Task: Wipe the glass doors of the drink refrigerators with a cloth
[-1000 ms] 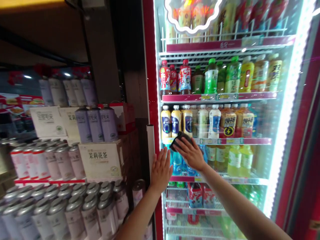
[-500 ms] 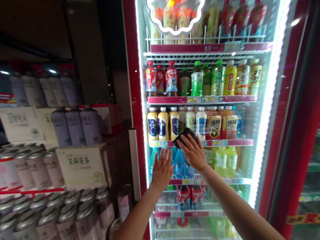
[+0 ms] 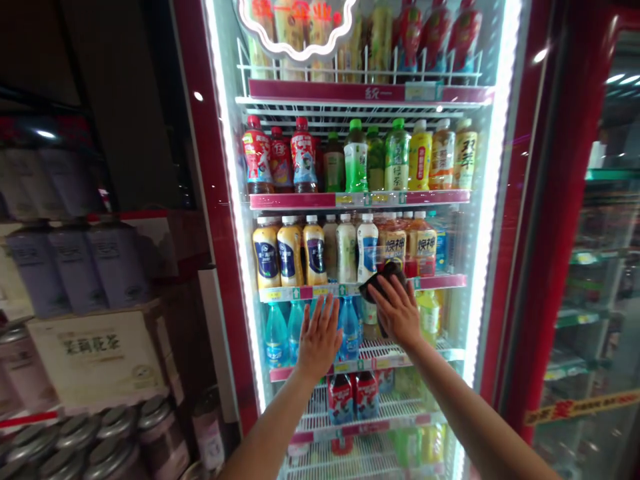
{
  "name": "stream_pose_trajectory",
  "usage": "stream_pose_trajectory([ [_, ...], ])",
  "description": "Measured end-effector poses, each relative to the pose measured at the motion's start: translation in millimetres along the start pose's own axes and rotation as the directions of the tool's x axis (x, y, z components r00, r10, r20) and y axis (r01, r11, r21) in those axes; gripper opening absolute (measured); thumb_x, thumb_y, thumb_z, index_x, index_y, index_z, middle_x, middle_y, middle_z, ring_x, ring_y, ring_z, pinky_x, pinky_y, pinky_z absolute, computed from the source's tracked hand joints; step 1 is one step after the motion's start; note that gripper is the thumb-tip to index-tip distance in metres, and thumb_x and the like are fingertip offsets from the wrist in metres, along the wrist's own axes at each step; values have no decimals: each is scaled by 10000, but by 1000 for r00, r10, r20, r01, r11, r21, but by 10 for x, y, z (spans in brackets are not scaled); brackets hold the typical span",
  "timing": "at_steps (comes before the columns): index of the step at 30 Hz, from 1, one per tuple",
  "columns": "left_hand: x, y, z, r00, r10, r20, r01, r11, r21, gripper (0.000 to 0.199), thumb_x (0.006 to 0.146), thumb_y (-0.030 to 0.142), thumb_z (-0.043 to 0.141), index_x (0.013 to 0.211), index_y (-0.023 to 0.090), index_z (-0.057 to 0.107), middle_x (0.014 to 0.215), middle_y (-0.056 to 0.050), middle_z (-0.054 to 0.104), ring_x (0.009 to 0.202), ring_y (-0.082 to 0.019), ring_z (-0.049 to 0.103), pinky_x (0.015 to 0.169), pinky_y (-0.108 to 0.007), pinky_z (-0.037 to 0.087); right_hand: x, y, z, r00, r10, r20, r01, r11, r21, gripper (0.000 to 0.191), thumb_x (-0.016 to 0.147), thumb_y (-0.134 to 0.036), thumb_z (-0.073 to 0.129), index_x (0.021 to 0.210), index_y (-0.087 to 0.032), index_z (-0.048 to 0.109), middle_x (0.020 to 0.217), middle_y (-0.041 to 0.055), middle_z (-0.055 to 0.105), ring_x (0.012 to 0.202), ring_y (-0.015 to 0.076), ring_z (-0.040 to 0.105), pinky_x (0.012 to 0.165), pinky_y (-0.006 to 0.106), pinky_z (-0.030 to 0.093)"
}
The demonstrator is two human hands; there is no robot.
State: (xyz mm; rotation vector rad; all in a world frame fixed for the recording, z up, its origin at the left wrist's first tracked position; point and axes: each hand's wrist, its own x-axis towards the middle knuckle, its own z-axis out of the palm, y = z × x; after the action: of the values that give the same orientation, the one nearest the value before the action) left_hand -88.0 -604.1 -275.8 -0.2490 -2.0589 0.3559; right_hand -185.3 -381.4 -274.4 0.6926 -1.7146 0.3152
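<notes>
My right hand (image 3: pixel 399 313), fingers slightly spread, has the crumpled black cloth (image 3: pixel 371 289) under it against the lit, red-framed glass fridge door (image 3: pixel 204 160), while my bare left hand (image 3: pixel 319 343), fingers straight, slightly fanned, is up beside it, glass contact unclear.

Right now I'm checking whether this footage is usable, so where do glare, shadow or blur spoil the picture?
Head view: glare blooms from the two straight white light strips and the scalloped white neon sign; head view, left: tall lilac canisters sit dim and blurred; head view, near centre: the black fabric cloth under the right hand shows little detail.
</notes>
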Motion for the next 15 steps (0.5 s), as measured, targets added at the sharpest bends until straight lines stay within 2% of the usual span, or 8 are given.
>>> stream_pose_trajectory([
  [2,54,81,43,1000,-1,-26,1,1000,-3,797,992,385,485,1617,142,53,1665,-106,250,1564,-248,138,1298,-482,111,-69,275,-28,986,144,-84,-147,989,-33,612,968,-223,522,1551,-341,379,1598,50,418,1509,301,308,1224,593,250],
  [5,69,175,86,999,3,-50,-4,1000,-14,793,988,387,494,1614,128,82,1660,-112,261,1565,-247,135,1296,-477,105,-542,404,-21,943,299,-149,-308,951,-41,655,972,-205,487,1589,-311,293,1650,74,314,1536,331,230,1190,639,290],
  [6,70,203,96,998,16,-54,-17,1000,-17,791,986,384,499,1615,134,89,1660,-111,257,1564,-251,135,1295,-481,108,-704,377,-12,940,311,-138,-320,947,-43,669,971,-197,479,1597,-308,269,1660,77,288,1540,337,211,1186,644,295],
  [8,90,263,115,997,55,-60,-56,998,-23,786,982,367,510,1616,151,97,1663,-104,248,1564,-254,132,1295,-488,109,-882,304,0,963,258,-77,-262,964,-46,683,964,-183,481,1598,-318,266,1663,67,283,1542,333,206,1193,626,300],
  [10,146,336,135,993,93,-68,-95,995,-29,790,979,354,520,1616,158,96,1664,-98,243,1566,-252,118,1296,-490,101,-804,316,-15,990,140,7,-139,990,-37,662,957,-185,501,1574,-348,326,1643,37,335,1533,310,244,1216,589,283],
  [12,228,422,157,991,110,-76,-113,993,-35,796,976,354,530,1615,154,101,1664,-98,241,1569,-248,96,1299,-489,83,-555,477,-63,997,62,45,-61,998,-19,620,955,-199,522,1538,-370,399,1614,13,393,1520,287,284,1233,555,269],
  [13,269,468,168,990,112,-80,-116,993,-37,796,975,353,534,1615,151,106,1664,-98,240,1571,-245,85,1300,-485,73,-430,599,-94,997,62,36,-61,998,-13,605,956,-204,526,1527,-373,417,1605,8,409,1517,279,292,1234,544,271],
  [15,329,557,190,990,117,-82,-121,992,-40,798,971,355,541,1614,149,115,1666,-94,233,1572,-241,68,1301,-476,54,-303,845,-145,990,139,-26,-139,990,-9,599,966,-208,518,1534,-362,408,1606,17,406,1522,278,280,1222,542,296],
])
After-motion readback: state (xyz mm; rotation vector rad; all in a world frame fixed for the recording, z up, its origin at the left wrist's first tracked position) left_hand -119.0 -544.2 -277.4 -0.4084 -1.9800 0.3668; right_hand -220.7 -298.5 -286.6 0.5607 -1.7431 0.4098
